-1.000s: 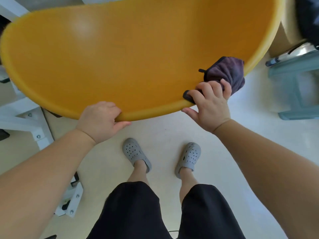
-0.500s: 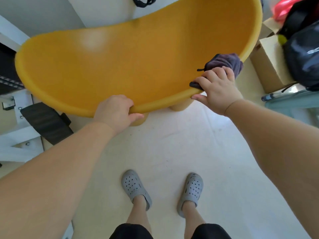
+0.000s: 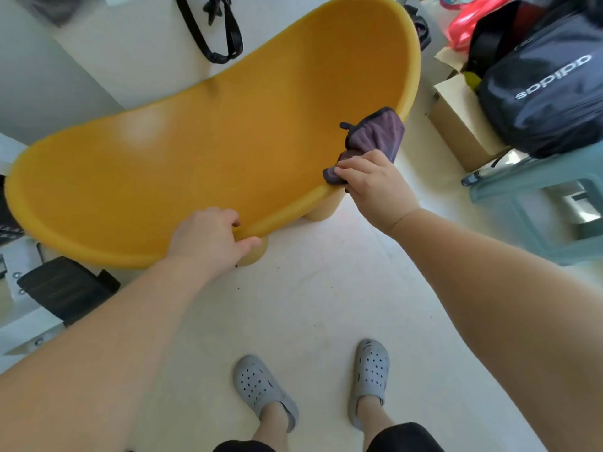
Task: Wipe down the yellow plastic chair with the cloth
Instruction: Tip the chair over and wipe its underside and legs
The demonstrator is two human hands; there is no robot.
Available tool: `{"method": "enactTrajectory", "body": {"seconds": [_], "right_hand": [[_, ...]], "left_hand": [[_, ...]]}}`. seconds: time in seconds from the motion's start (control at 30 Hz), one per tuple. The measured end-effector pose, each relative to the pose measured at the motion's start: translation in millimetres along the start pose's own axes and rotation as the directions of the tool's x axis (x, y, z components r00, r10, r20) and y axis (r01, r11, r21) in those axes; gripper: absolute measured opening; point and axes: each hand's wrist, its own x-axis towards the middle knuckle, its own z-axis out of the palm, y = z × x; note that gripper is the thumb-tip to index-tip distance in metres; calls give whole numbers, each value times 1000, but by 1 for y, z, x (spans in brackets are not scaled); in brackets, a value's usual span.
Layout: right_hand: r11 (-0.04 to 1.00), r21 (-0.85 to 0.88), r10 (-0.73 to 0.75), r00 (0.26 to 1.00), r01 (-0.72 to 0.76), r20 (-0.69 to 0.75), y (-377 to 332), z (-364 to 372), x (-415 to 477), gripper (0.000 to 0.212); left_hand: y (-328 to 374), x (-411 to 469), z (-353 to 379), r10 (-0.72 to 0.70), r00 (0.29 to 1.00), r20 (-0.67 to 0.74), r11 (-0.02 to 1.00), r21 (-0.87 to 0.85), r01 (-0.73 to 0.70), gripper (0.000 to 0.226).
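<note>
Yellow chair [image 3: 202,164] stands on pale floor [image 3: 310,305], cardboard box [image 3: 456,125] nearby.

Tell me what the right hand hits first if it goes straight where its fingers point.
The right hand pinches the cloth at the rim of the chair, fingers pointing into the seat. Straight on, it would probably meet the chair's inner surface first.

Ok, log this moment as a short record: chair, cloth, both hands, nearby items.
chair: yellow plastic chair, hollow shell turned toward the camera
cloth: purple cloth, draped over the rim's right end
left: left hand grips the near rim
right: right hand holds the cloth on the rim
nearby: cardboard box, dark bag, teal stool
</note>
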Motion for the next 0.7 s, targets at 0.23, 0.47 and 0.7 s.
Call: {"method": "enactTrajectory", "body": {"seconds": [0.23, 0.47, 0.7], "right_hand": [[823, 221, 514, 851, -524, 106, -43, -70, -39, 28], [264, 543, 757, 520, -797, 396, -37, -93, -90, 28], [-172, 621, 790, 270, -765, 551, 34, -48, -121, 27]], "left_hand": [[66, -7, -11, 213, 976, -33, 976, 58, -211, 60], [129, 15, -16, 322, 935, -151, 946, 16, -324, 63], [198, 53, -10, 258, 949, -181, 965, 93, -244, 72]]}}
